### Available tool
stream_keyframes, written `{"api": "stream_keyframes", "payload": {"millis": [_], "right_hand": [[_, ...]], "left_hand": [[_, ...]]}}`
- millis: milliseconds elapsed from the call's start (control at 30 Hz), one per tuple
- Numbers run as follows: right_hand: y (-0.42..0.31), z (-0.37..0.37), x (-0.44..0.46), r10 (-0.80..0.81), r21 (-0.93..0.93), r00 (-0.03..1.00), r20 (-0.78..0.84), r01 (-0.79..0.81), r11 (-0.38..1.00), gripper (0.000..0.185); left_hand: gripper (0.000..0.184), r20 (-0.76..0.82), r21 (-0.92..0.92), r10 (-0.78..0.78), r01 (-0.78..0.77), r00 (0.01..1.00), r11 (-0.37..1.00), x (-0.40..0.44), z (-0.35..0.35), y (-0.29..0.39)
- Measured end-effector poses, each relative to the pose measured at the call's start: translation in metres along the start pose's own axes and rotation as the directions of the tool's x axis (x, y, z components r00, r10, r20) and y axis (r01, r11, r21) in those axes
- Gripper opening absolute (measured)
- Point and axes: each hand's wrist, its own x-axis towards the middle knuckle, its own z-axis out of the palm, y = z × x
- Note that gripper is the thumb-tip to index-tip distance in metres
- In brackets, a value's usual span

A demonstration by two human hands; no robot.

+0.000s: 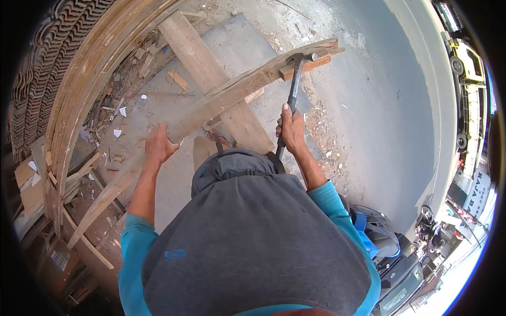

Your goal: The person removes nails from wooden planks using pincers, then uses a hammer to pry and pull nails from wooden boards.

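My right hand (291, 126) is closed round the dark grip of a claw hammer (295, 84). The hammer's head lies at the far end of a long wooden beam (200, 109), over a short reddish-brown wood piece (316, 64) at that end. My left hand (159, 143) holds the same beam nearer its lower-left part, with the thumb to the right and the fingers partly hidden. Under the beam, a wide plank (195, 55) crosses it at an angle. Whether the hammer head touches the wood, I cannot tell.
Long boards (87, 79) are stacked at the left, beside rows of roof tiles (45, 58). Wood scraps (178, 80) and debris litter the ground. A road (390, 100) runs along the right, with a yellow truck (468, 63) and a parked motorcycle (377, 231).
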Motion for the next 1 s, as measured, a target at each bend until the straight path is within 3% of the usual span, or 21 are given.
{"api": "stream_keyframes", "payload": {"millis": [100, 133, 200, 233, 333, 400, 467, 633, 733, 800, 867, 933, 1000], "right_hand": [[-0.021, -0.025, 0.002, 0.092, 0.016, 0.994, 0.058, -0.093, 0.996, 0.052], [-0.036, -0.051, 0.008, 0.187, 0.054, 0.97, 0.157, -0.197, 0.979, 0.051], [-0.069, -0.071, 0.013, 0.245, -0.029, 0.926, 0.287, -0.247, 0.968, 0.05], [-0.068, -0.07, 0.012, 0.259, -0.049, 0.916, 0.306, -0.257, 0.965, 0.05], [-0.061, -0.067, 0.008, 0.127, 0.145, 0.941, 0.313, -0.179, 0.973, 0.058], [-0.044, -0.068, -0.007, 0.205, 0.118, 0.901, 0.383, -0.268, 0.956, 0.063], [-0.04, -0.07, -0.02, 0.233, -0.009, 0.922, 0.309, -0.242, 0.97, 0.066], [-0.054, -0.11, -0.019, 0.194, -0.053, 0.939, 0.283, -0.187, 0.981, 0.064], [-0.086, -0.138, -0.011, 0.345, -0.098, 0.862, 0.372, -0.333, 0.938, 0.062], [-0.113, -0.142, -0.011, 0.449, -0.15, 0.8, 0.398, -0.427, 0.892, 0.06], [-0.134, -0.152, -0.007, 0.528, -0.161, 0.755, 0.389, -0.508, 0.846, 0.056], [-0.13, -0.159, -0.015, 0.549, -0.169, 0.747, 0.374, -0.527, 0.833, 0.055], [-0.119, -0.164, -0.024, 0.5, -0.18, 0.777, 0.382, -0.468, 0.865, 0.059]], "left_hand": [[0.075, -0.042, -0.03, 0.014, -0.016, 0.999, 0.999, -0.002, -0.005, 0.002], [0.075, -0.026, -0.042, 0.014, -0.015, 1.0, 0.999, -0.001, -0.005, 0.001], [0.079, 0.006, -0.038, -0.021, 0.021, 1.0, 0.999, 0.001, -0.004, -0.003], [0.079, 0.013, -0.041, -0.049, 0.05, 0.999, 0.998, -0.003, -0.004, -0.004], [0.083, -0.069, -0.032, -0.072, 0.07, 0.995, 0.997, 0.001, -0.002, 0.0], [0.085, -0.135, 0.009, 0.007, -0.006, 0.991, 1.0, 0.002, 0.0, 0.003], [0.084, -0.135, 0.046, -0.041, 0.047, 0.99, 0.998, 0.001, 0.002, 0.005], [0.075, -0.11, 0.048, -0.123, 0.129, 0.986, 0.99, -0.001, 0.022, 0.009], [0.071, -0.163, 0.129, -0.12, 0.142, 0.979, 0.981, -0.009, 0.024, 0.006], [0.062, -0.288, 0.145, 0.063, -0.022, 0.956, 0.989, -0.014, 0.026, 0.008], [0.059, -0.237, 0.17, 0.057, -0.016, 0.97, 0.985, -0.026, 0.035, 0.008], [0.057, -0.211, 0.219, 0.097, -0.05, 0.973, 0.975, -0.023, 0.033, 0.005], [0.055, -0.22, 0.146, 0.035, -0.003, 0.975, 0.989, -0.034, 0.04, 0.011]]}}
